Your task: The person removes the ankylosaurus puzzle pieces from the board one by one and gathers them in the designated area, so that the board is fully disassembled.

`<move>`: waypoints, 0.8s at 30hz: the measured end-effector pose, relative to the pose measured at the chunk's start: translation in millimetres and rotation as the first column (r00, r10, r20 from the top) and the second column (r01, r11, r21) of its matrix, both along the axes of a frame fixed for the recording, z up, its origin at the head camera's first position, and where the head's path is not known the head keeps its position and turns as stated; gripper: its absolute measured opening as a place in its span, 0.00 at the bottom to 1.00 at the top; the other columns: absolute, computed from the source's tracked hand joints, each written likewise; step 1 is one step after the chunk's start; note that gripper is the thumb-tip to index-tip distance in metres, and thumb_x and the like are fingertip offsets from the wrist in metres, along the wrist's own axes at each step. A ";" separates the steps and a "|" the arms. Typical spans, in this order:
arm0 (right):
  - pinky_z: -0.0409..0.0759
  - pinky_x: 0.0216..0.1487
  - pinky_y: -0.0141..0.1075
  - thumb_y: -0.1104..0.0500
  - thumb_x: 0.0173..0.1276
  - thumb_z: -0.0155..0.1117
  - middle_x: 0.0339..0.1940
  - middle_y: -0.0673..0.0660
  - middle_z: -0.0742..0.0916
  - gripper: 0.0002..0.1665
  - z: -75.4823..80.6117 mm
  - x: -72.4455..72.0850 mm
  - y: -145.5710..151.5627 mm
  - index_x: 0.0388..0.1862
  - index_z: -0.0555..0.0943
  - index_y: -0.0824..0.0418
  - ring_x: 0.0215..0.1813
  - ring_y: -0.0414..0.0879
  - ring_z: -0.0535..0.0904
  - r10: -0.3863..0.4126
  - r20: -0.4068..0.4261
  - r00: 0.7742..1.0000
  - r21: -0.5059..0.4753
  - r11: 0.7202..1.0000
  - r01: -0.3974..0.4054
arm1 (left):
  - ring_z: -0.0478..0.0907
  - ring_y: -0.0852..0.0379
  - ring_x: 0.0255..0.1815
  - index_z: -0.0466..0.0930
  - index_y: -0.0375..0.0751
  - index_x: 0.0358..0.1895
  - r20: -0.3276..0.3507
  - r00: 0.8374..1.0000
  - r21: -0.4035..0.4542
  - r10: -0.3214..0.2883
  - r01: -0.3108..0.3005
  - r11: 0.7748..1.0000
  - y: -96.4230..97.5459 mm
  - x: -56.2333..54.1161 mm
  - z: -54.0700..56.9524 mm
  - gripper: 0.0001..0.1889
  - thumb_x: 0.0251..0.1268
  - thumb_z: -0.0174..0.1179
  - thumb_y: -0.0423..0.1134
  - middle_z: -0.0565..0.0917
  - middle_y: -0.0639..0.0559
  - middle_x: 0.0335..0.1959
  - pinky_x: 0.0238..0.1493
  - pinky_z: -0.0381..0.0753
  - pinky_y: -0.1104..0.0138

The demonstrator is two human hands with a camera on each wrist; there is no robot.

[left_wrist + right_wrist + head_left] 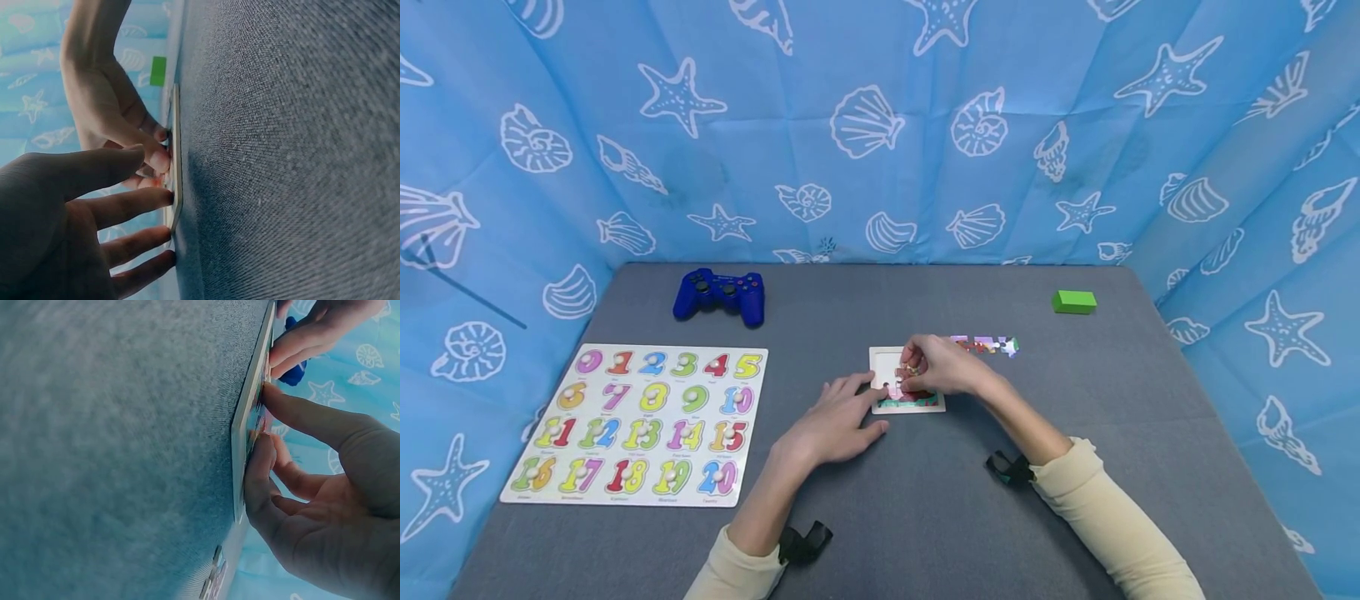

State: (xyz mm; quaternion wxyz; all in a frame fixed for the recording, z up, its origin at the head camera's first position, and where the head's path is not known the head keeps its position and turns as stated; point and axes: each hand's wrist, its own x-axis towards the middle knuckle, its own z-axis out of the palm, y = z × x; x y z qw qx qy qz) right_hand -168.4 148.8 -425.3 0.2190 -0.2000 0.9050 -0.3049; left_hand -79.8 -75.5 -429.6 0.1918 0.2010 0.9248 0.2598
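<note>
A small jigsaw puzzle tray [908, 409] with a pale rim lies at the table's middle, its lower part filled with coloured pieces. My right hand [946, 365] pinches a brownish puzzle piece [913, 370] between thumb and fingers over the tray; in the right wrist view the fingertips [270, 394] are close against the tray's surface. My left hand [842, 421] rests at the tray's left side, fingers extended, with fingertips touching its edge. Loose puzzle pieces [1000, 345] lie just beyond the right hand, partly hidden by it.
A number peg puzzle board [752, 433] lies on the left of the grey table [940, 517]. A blue game controller [720, 296] sits at the back left, a green block [1074, 302] at the back right. A blue shell-patterned curtain [880, 183] surrounds the table.
</note>
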 end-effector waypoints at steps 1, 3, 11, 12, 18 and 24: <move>0.80 0.42 0.33 0.59 0.68 0.81 0.41 0.57 0.87 0.18 0.2 0.6 0.1 0.49 0.82 0.62 0.41 0.44 0.81 -0.001 -0.001 1.000 -0.003 1.000 0.001 | 0.58 0.36 0.89 0.73 0.50 0.81 0.001 1.000 -0.002 0.000 0.000 1.000 0.0 0.0 -0.2 0.28 0.85 0.59 0.49 0.63 0.43 0.88 0.89 0.52 0.33; 0.80 0.42 0.33 0.59 0.68 0.81 0.42 0.57 0.87 0.19 0.0 1.5 0.7 0.48 0.80 0.62 0.40 0.44 0.81 0.003 -0.010 1.000 -0.014 1.000 -0.004 | 0.57 0.36 0.89 0.73 0.50 0.81 0.003 1.000 -0.003 0.001 -0.001 1.000 -0.1 0.1 -0.4 0.28 0.85 0.59 0.50 0.63 0.43 0.88 0.89 0.52 0.33; 0.83 0.41 0.32 0.64 0.68 0.80 0.36 0.56 0.86 0.17 -5.2 1.6 12.8 0.45 0.78 0.63 0.38 0.42 0.82 0.037 -0.003 0.999 -0.166 0.985 -0.037 | 0.57 0.37 0.89 0.72 0.51 0.82 0.006 1.000 -0.007 0.000 0.000 1.000 0.0 -0.4 -0.1 0.28 0.85 0.58 0.50 0.63 0.43 0.88 0.89 0.52 0.33; 0.84 0.42 0.32 0.65 0.68 0.79 0.36 0.56 0.86 0.16 -5.1 1.5 14.4 0.45 0.78 0.63 0.38 0.42 0.83 0.038 0.005 0.999 -0.184 0.982 -0.037 | 0.57 0.37 0.89 0.72 0.51 0.82 0.006 1.000 -0.005 -0.001 0.001 1.000 -0.1 -0.6 0.0 0.28 0.85 0.58 0.50 0.63 0.43 0.88 0.89 0.52 0.33; 0.86 0.44 0.31 0.69 0.70 0.76 0.37 0.57 0.87 0.12 -5.0 2.2 23.6 0.44 0.79 0.63 0.41 0.44 0.85 0.046 0.030 0.998 -0.260 0.965 -0.036 | 0.57 0.36 0.89 0.72 0.51 0.82 0.009 1.000 0.004 -0.004 0.004 1.000 -0.9 -0.9 0.2 0.28 0.85 0.58 0.49 0.63 0.43 0.88 0.89 0.51 0.34; 0.87 0.43 0.30 0.69 0.70 0.76 0.38 0.60 0.89 0.13 -5.1 5.2 33.1 0.45 0.79 0.65 0.39 0.43 0.86 0.052 0.042 0.998 -0.348 0.937 -0.034 | 0.57 0.36 0.89 0.72 0.50 0.82 0.014 1.000 0.006 -0.005 0.005 1.000 -1.0 -1.4 -0.2 0.28 0.85 0.58 0.49 0.62 0.42 0.88 0.89 0.51 0.34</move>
